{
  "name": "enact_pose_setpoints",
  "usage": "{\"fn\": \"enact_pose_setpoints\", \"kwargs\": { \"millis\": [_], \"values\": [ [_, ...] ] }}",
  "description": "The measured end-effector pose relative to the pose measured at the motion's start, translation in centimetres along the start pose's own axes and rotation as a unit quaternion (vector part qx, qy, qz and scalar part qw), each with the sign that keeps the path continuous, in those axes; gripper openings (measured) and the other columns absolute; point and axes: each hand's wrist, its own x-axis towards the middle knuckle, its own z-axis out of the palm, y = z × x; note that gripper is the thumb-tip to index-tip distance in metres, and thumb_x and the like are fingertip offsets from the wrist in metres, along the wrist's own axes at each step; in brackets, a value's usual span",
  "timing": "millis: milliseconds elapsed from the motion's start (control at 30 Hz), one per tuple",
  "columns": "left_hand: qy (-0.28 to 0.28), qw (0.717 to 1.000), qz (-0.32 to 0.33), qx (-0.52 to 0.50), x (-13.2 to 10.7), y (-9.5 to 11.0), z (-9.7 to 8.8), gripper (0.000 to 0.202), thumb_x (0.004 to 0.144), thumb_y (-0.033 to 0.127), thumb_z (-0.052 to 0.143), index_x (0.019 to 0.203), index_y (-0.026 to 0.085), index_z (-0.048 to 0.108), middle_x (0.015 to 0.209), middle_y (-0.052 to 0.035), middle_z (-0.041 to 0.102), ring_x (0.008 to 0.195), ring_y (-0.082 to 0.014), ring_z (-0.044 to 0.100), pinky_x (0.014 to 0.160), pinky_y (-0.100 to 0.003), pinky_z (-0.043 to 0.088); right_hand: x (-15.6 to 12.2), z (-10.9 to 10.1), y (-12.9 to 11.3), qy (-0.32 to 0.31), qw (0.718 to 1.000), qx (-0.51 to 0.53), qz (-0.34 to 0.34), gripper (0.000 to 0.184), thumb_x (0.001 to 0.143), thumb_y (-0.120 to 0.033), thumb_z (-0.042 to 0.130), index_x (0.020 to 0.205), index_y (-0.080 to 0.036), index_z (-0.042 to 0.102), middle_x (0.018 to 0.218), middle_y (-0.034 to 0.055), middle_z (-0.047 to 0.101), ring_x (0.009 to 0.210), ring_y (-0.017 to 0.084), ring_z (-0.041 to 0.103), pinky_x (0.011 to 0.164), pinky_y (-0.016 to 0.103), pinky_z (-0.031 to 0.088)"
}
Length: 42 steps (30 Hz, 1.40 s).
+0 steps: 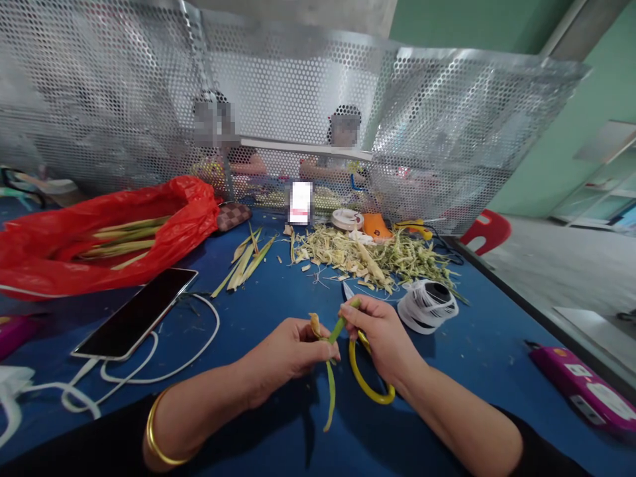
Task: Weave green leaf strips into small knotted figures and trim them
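Note:
In the head view my left hand (298, 348) is closed on a green plant strip (338, 329), which looks like a piece of leaf or husk. A dry, curled tan end pokes up by its fingers, and a thin green end hangs below. My right hand (377, 328) pinches the strip's upper end between thumb and fingers. Beneath that hand lie yellow-handled scissors (370, 391), their blade tip showing past the knuckles; whether the hand touches them I cannot tell. Just right of it stands a spool of white thread (428, 306).
A heap of plant scraps (368, 258) lies beyond my hands, with loose husk strips (246, 262) to its left. A red plastic bag (193, 218), a phone (136, 315) and a white cable (217, 324) occupy the left. A purple case (581, 384) sits right. Perforated sheeting (298, 86) separates two people opposite.

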Motion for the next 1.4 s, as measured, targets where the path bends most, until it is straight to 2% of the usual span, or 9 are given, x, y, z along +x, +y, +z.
{"fn": "enact_pose_setpoints", "kwargs": {
  "millis": [133,267,400,633,733,1067,1233,1333,1400],
  "values": [
    [-0.003,1.000,0.005,-0.019,-0.1,0.1,0.0,0.034,0.072,0.045,0.065,0.083,0.013,0.067,0.046,0.0091,0.032,0.042,-0.0056,0.020,0.044,-0.024,0.014,0.6,-0.8,-0.2,-0.019,0.997,-0.072,-0.021,0.020,0.073,-0.035,0.066,0.068,-0.016,0.061,0.057,-0.0026,0.052,0.053,0.011,0.047,0.056,0.026,0.038],
    [-0.030,0.997,-0.023,-0.061,-0.1,0.3,0.0,0.046,0.079,0.054,0.053,0.085,0.011,0.068,0.046,0.0090,0.029,0.043,-0.0065,0.018,0.044,-0.024,0.013,0.8,-1.3,-0.8,0.049,0.946,-0.262,-0.187,0.022,0.075,-0.030,0.065,0.096,-0.022,0.065,0.092,0.0050,0.064,0.087,0.021,0.056,0.078,0.033,0.042],
    [-0.043,0.998,-0.026,-0.023,0.1,-0.3,0.2,0.035,0.077,0.047,0.056,0.077,0.013,0.064,0.044,0.0096,0.030,0.040,-0.0060,0.018,0.043,-0.023,0.014,-0.1,-0.4,-1.1,-0.077,0.903,-0.363,-0.218,0.012,0.080,-0.026,0.060,0.072,-0.023,0.068,0.078,0.0027,0.067,0.081,0.019,0.059,0.078,0.034,0.043],
    [-0.039,0.997,0.013,0.069,0.1,-0.9,0.4,0.030,0.078,0.040,0.056,0.060,0.016,0.056,0.038,0.0084,0.035,0.036,-0.0061,0.026,0.042,-0.023,0.019,-1.3,1.1,-0.7,-0.037,0.981,-0.185,-0.034,0.012,0.072,-0.026,0.063,0.061,-0.020,0.060,0.063,-0.0010,0.059,0.048,0.012,0.051,0.041,0.024,0.040],
    [-0.050,0.994,0.019,0.099,0.0,-0.6,0.4,0.035,0.078,0.038,0.056,0.051,0.016,0.054,0.037,0.0065,0.038,0.036,-0.0063,0.030,0.043,-0.023,0.023,-1.3,1.0,-0.7,0.003,0.980,-0.188,-0.071,0.012,0.070,-0.024,0.064,0.059,-0.020,0.060,0.057,-0.0016,0.057,0.052,0.013,0.052,0.045,0.024,0.042],
    [-0.087,0.992,-0.012,0.093,-0.2,-0.3,0.5,0.030,0.075,0.039,0.059,0.076,0.013,0.072,0.039,0.0065,0.038,0.036,-0.0072,0.030,0.040,-0.021,0.026,-1.6,1.1,0.3,0.013,0.959,-0.233,-0.160,0.014,0.077,-0.024,0.062,0.064,-0.022,0.061,0.072,0.0013,0.063,0.069,0.017,0.057,0.063,0.029,0.044],
    [-0.022,1.000,-0.001,0.007,-0.4,0.2,0.5,0.039,0.076,0.050,0.059,0.086,0.013,0.069,0.049,0.0039,0.049,0.042,-0.0077,0.041,0.046,-0.020,0.031,-0.2,-0.4,-1.2,0.040,0.936,-0.261,-0.232,0.012,0.083,-0.025,0.057,0.075,-0.022,0.066,0.086,0.0022,0.067,0.084,0.018,0.059,0.081,0.032,0.041],
    [-0.002,0.999,-0.004,-0.044,-0.4,0.7,0.3,0.041,0.081,0.050,0.053,0.095,0.014,0.065,0.058,0.0001,0.059,0.048,-0.0095,0.050,0.049,-0.021,0.035,0.8,-1.5,-1.5,0.114,0.962,-0.182,-0.170,0.022,0.082,-0.036,0.059,0.098,-0.022,0.065,0.097,0.0043,0.065,0.090,0.019,0.058,0.081,0.032,0.041],
    [0.007,0.998,-0.006,-0.061,-0.4,0.8,0.2,0.042,0.082,0.051,0.050,0.096,0.014,0.064,0.060,-0.0009,0.061,0.049,-0.0104,0.053,0.049,-0.021,0.037,1.0,-1.8,-1.3,0.079,0.989,-0.110,-0.065,0.032,0.079,-0.046,0.061,0.094,-0.018,0.065,0.082,0.0036,0.064,0.076,0.017,0.058,0.072,0.030,0.042]
  ]
}}
